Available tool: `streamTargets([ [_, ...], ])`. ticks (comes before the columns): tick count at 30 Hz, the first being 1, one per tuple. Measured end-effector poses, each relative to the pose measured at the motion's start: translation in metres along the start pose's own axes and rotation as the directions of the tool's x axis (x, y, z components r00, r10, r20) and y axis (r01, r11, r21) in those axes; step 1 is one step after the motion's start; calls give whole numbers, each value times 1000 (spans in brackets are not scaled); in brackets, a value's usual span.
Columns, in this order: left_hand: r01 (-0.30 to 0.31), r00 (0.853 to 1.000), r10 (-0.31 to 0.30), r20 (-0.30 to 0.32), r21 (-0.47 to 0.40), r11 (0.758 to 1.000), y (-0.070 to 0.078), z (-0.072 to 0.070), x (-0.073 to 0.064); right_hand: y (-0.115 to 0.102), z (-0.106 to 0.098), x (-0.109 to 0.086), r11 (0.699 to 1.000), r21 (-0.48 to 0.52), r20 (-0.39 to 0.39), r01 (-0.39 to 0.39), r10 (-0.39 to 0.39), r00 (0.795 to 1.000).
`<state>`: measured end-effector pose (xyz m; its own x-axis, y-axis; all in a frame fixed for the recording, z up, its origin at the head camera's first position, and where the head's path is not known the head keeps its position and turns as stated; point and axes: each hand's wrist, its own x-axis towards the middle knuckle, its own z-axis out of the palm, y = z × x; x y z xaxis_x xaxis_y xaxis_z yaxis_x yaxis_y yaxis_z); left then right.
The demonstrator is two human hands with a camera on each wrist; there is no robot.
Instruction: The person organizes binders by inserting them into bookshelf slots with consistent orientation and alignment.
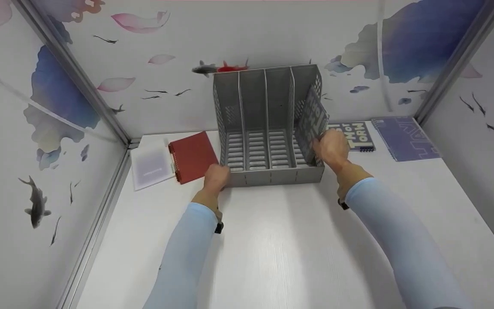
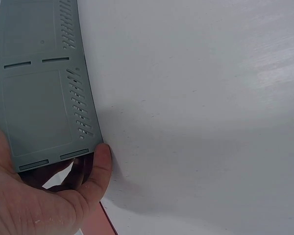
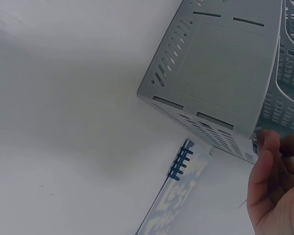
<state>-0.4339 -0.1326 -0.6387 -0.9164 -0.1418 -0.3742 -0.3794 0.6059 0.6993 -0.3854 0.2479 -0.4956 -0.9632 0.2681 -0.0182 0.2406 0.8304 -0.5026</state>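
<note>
A grey file organizer (image 1: 283,177) with upright dividers stands near the back of the white table. My left hand (image 1: 217,177) grips its front left corner; in the left wrist view the hand (image 2: 49,200) curls about the organizer's end (image 2: 36,107). Inside the rightmost compartment a dark notebook (image 1: 311,124) with pale lettering stands tilted. At its front edge my right hand (image 1: 333,148) pinches it. The right wrist view shows that hand (image 3: 279,191) at the organizer's corner (image 3: 220,68), where the fingers hide most of the notebook.
To the left lie a red ring-bound notebook (image 1: 195,156) and a pale lavender notebook (image 1: 152,167). Right of the organizer are another dark lettered notebook (image 1: 360,136) and a purple spiral notebook (image 1: 408,139). Patterned wall panels (image 1: 178,107) border the table behind and at both sides.
</note>
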Motion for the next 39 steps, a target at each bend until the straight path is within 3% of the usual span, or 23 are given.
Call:
streamTargets([
  [1, -16, 1000, 16, -6, -11, 1000, -1, 1, -1, 0, 1, 0, 1000, 4, -3, -5, 5, 1000],
  [5, -34, 999, 34, -25, -22, 999, 24, -13, -49, -3, 4, 0, 1000, 13, -26, -24, 24, 999],
  [8, -44, 998, 44, -42, -14, 999, 31, -16, -61, -5, 7, 0, 1000, 12, -48, -25, 25, 999],
  [12, -53, 997, 54, -50, 15, 998, 13, -5, -28, -5, 9, 2, 999, 27, -56, -17, 19, 998],
  [13, -41, 998, 42, -42, 20, 999, 15, -6, -29, -4, 10, 3, 999, 36, -56, -18, 20, 998],
  [17, -30, 999, 30, -18, 22, 999, 5, -1, -7, -4, 11, 4, 997, 70, -59, -11, 15, 998],
  [20, -13, 1000, 13, -14, 11, 1000, 5, -1, -6, -3, 12, 5, 998, 66, -64, -10, 15, 998],
  [25, -11, 999, 11, -34, 2, 1000, 18, -7, -33, -5, 12, 6, 998, 60, -47, -22, 24, 999],
  [27, -17, 999, 17, -38, 4, 1000, 20, -8, -37, -5, 12, 6, 998, 62, -47, -25, 28, 999],
  [30, -25, 999, 25, -42, 9, 1000, 17, -7, -33, -4, 12, 7, 998, 61, -52, -22, 25, 998],
  [39, -41, 999, 41, 0, 16, 999, -5, 0, 6, -3, 10, 4, 998, 66, -59, 5, -2, 998],
])
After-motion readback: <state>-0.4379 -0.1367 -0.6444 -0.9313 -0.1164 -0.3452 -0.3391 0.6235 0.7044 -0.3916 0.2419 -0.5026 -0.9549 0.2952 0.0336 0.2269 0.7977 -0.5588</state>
